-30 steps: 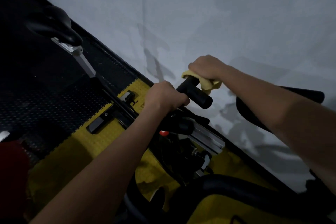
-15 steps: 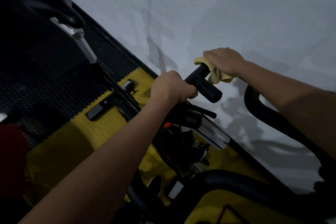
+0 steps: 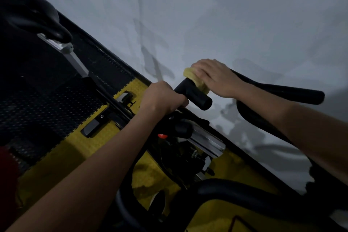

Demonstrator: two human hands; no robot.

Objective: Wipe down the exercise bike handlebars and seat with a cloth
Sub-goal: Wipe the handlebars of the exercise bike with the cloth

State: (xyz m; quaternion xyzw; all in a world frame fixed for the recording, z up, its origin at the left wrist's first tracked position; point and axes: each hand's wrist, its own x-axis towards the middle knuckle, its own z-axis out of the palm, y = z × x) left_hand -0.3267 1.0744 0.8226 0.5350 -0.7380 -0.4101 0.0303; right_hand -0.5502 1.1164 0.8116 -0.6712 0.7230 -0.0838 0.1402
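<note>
Right hand (image 3: 216,79) slid cloth (image 3: 195,81) up handlebar (image 3: 195,95) (seat (image 3: 37,19) behind).

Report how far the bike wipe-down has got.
Nothing shows as finished. In hand: the right hand presses the yellow cloth onto the black handlebar grip, while the left hand grips the bar beside it. Left: the far handlebar and the seat, which no hand touches.

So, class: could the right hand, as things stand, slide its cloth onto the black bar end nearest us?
Probably yes: the bar end lies bare, just beside the right hand and cloth.
</note>
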